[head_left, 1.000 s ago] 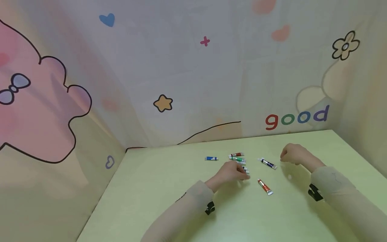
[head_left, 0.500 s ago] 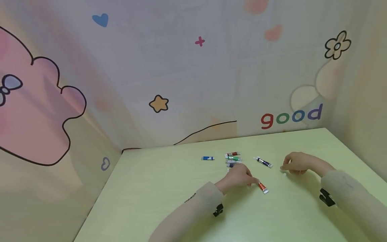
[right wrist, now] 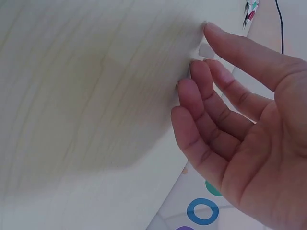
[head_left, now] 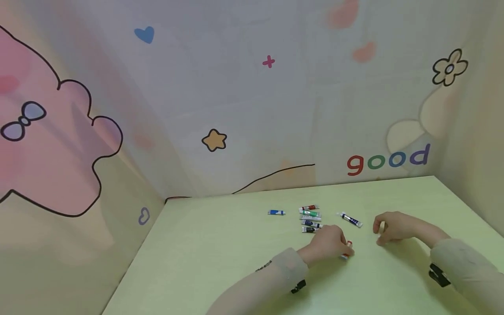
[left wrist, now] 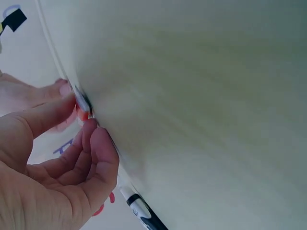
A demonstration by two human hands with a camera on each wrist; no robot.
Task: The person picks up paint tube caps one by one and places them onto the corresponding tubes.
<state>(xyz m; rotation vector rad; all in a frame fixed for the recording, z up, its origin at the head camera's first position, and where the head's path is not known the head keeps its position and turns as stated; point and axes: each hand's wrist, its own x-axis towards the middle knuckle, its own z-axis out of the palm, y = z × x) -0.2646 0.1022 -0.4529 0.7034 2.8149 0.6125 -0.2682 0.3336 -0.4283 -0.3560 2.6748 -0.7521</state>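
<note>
Head view: half a second ago your left grip [head_left: 324, 243] had only reached the end of the orange tube [head_left: 344, 256]; now thumb and fingers pinch it, and its orange end has swung toward one o'clock. That suggests the tube is secured, though whether it has left the pale surface [head_left: 220, 245] is unclear. It sits at four o'clock from your left grip. Your right grip [head_left: 397, 227], at two o'clock from the tube, has drifted slightly nearer you, loosely curved with thumb and fingers apart; a small white piece [right wrist: 206, 51] shows in that gap, seemingly not pinched. Five tubes [head_left: 310, 218] lie in a row at eleven o'clock from your left grip, more uncovered now.
</note>
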